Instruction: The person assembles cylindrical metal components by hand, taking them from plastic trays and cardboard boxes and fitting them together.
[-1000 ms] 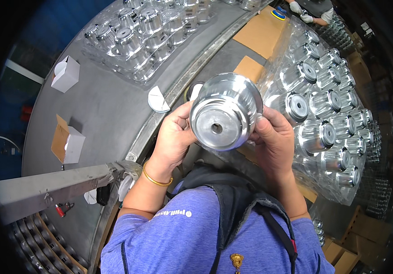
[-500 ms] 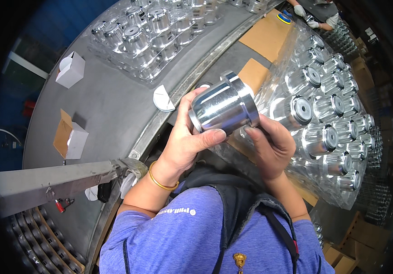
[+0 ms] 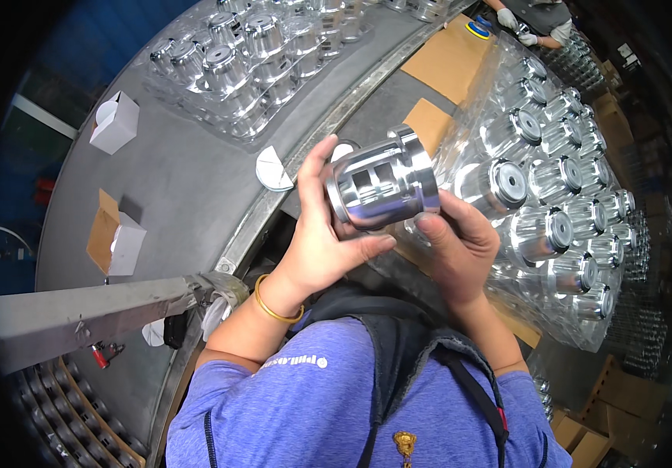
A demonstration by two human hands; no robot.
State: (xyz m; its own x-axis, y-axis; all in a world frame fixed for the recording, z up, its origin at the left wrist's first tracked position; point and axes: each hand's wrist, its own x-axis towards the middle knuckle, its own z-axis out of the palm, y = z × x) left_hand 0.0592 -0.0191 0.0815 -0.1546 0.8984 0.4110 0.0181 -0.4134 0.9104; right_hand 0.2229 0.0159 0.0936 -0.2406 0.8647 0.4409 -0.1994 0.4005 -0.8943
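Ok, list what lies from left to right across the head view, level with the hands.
Open cardboard box → left hand → shiny metal cylinder part held in both hands → right hand → rows of similar metal parts under clear plastic.

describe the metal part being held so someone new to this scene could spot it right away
Start at the grey table and go to its near edge, where the left hand and right hand meet. Between them lies a shiny metal cylinder, on its side. Unlike the ones standing in trays, it shows slots cut into its side.
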